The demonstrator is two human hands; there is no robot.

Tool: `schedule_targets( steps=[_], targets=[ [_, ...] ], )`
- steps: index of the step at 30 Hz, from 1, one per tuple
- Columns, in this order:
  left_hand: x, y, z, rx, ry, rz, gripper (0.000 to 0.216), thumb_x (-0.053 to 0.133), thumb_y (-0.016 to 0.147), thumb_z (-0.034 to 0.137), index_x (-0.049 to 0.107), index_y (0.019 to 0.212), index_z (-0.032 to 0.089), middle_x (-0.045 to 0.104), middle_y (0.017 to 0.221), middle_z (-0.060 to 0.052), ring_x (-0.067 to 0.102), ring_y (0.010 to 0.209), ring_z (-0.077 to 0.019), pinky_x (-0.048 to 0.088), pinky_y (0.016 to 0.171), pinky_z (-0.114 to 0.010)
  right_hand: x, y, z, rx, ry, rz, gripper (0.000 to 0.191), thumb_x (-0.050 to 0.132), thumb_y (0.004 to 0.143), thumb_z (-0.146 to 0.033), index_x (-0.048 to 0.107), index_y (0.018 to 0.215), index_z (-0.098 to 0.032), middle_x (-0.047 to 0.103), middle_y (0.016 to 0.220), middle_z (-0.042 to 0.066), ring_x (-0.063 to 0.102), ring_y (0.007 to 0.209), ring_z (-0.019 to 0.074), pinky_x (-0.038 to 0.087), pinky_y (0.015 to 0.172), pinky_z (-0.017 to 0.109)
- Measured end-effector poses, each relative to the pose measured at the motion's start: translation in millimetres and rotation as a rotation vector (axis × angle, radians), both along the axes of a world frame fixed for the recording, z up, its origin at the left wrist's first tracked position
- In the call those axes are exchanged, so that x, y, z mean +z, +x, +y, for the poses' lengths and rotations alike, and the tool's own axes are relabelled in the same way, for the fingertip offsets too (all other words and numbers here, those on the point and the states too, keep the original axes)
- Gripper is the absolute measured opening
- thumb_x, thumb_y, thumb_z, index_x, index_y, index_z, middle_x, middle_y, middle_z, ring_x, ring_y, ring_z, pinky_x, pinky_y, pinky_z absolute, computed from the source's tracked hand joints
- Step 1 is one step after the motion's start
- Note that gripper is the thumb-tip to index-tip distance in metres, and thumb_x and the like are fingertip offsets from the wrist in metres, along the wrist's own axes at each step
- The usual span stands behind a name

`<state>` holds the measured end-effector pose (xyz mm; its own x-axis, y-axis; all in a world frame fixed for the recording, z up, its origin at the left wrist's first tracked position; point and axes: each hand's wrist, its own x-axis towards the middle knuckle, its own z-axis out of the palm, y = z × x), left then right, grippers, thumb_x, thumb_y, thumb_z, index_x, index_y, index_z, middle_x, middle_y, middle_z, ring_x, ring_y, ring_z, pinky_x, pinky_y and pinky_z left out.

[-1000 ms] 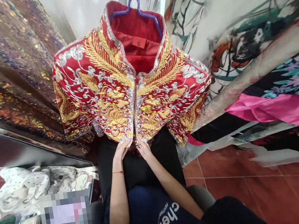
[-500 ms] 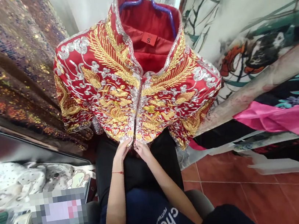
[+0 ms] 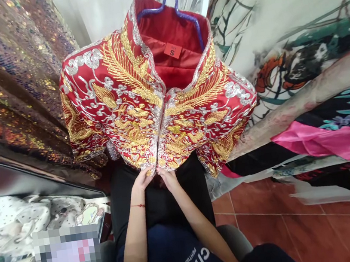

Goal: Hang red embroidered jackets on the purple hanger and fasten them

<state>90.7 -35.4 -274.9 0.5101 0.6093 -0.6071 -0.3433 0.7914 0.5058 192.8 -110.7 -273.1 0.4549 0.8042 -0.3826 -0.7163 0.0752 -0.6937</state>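
"s" on red label (image 3: 173,50), "chea…" on shirt (image 3: 163,245)

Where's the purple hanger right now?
In the head view, the purple hanger is at the top, right of centre, inside the collar of the red embroidered jacket, above the red S label.

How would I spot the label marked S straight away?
Start with the red fabric jacket, embroidered in gold and silver. Look inside its red stand-up collar, below the glossy purple hanger. The small red rectangular label stands out from the plain red lining by its dark "S".
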Motion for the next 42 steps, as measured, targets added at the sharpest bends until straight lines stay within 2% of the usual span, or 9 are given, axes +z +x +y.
schedule_targets(
  steps=[3, 8, 15, 20, 28, 35, 42],
  targets=[
    [-0.2, 0, -1, -0.016, 0.010, -0.029, 0.016, 0.070, 0.080, 0.003, 0.074, 0.094, 0.010, 0.078, 0.094, -0.009, 0.073, 0.082, -0.0165, 0.059, 0.083, -0.027, 1.5, 0, -1, -0.004, 0.027, -0.055, 0.053, 0.086, 0.058, -0.026, 0.069, 0.107, -0.024, 0.076, 0.113, 0.001, 0.068, 0.112, 0.0209, 0.051, 0.107, 0.041],
    [-1.4, 1, -5, -0.042, 0.050, -0.079, 0.028, 0.075, 0.078, 0.007, 0.074, 0.106, 0.009, 0.077, 0.105, -0.012, 0.074, 0.092, -0.0208, 0.060, 0.087, -0.030, 0.6, 2, -3, 0.001, 0.009, -0.060, 0.057, 0.088, 0.057, -0.027, 0.069, 0.110, -0.024, 0.077, 0.113, 0.002, 0.069, 0.113, 0.0226, 0.050, 0.111, 0.045],
    [2.6, 2, -8, -0.018, 0.068, -0.049, 0.033, 0.079, 0.076, 0.008, 0.074, 0.108, 0.011, 0.077, 0.111, -0.012, 0.073, 0.102, -0.0220, 0.058, 0.097, -0.033, -3.5, 5, -4, 0.019, 0.009, -0.045, 0.059, 0.089, 0.054, -0.027, 0.070, 0.111, -0.023, 0.076, 0.114, 0.003, 0.068, 0.114, 0.0247, 0.052, 0.108, 0.047],
    [1.0, 1, -9, -0.019, 0.072, -0.025, 0.029, 0.079, 0.075, 0.007, 0.075, 0.104, 0.011, 0.078, 0.103, -0.011, 0.074, 0.088, -0.0186, 0.059, 0.091, -0.031, -3.4, 6, -4, 0.003, 0.006, -0.039, 0.061, 0.090, 0.054, -0.027, 0.071, 0.112, -0.023, 0.076, 0.116, 0.003, 0.069, 0.113, 0.0249, 0.052, 0.107, 0.047],
    [4.3, 4, -13, 0.015, 0.121, -0.051, 0.033, 0.081, 0.072, 0.009, 0.076, 0.105, 0.013, 0.078, 0.109, -0.010, 0.073, 0.095, -0.0188, 0.059, 0.090, -0.028, -1.6, 10, -4, 0.008, 0.001, -0.032, 0.060, 0.090, 0.056, -0.026, 0.070, 0.113, -0.024, 0.077, 0.112, 0.003, 0.070, 0.109, 0.0246, 0.054, 0.104, 0.047],
    [14.4, 7, -13, 0.006, 0.128, -0.075, 0.041, 0.081, 0.073, 0.008, 0.073, 0.113, 0.013, 0.076, 0.116, -0.011, 0.073, 0.104, -0.0224, 0.056, 0.100, -0.033, -4.1, 9, -7, 0.016, 0.068, -0.060, 0.059, 0.088, 0.063, -0.026, 0.068, 0.119, -0.027, 0.074, 0.121, 0.001, 0.067, 0.117, 0.0231, 0.050, 0.111, 0.045],
    [16.4, 6, -14, 0.010, 0.131, -0.074, 0.046, 0.085, 0.070, 0.010, 0.073, 0.114, 0.014, 0.075, 0.121, -0.011, 0.072, 0.110, -0.0239, 0.053, 0.107, -0.036, -6.0, 13, -8, 0.067, 0.022, -0.074, 0.067, 0.089, 0.060, -0.028, 0.067, 0.123, -0.025, 0.074, 0.123, 0.003, 0.065, 0.122, 0.0252, 0.050, 0.111, 0.046]
  ],
)
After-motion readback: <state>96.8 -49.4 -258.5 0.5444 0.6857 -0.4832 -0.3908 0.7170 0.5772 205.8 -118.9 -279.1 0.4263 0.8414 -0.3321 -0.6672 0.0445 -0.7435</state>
